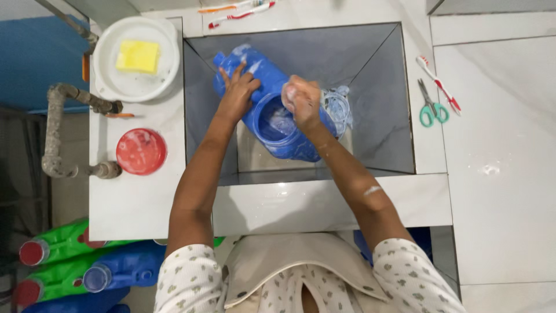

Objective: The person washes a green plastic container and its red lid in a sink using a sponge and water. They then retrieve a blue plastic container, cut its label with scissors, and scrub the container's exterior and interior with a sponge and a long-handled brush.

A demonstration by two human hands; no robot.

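A large blue plastic jug point(263, 95) lies tilted in the deep grey sink point(382, 133), its wide mouth facing up toward me and soapy inside. My left hand point(237, 90) presses flat on the jug's upper side with fingers spread. Over the rim of the mouth, my right hand point(301, 98) is closed around a soapy scrubber. Foam coats that hand, and a streak of it runs along my right forearm. A clear plastic piece point(339, 107) sits in the sink just right of the jug.
A white bowl point(136, 58) holding a yellow sponge point(138, 56) and a red lid point(141, 152) rest on the left counter beside a grey pipe point(55, 127). Green-handled scissors point(431, 107) and toothbrushes point(438, 84) lie on the right. Green and blue jugs point(87, 266) lie on the floor at lower left.
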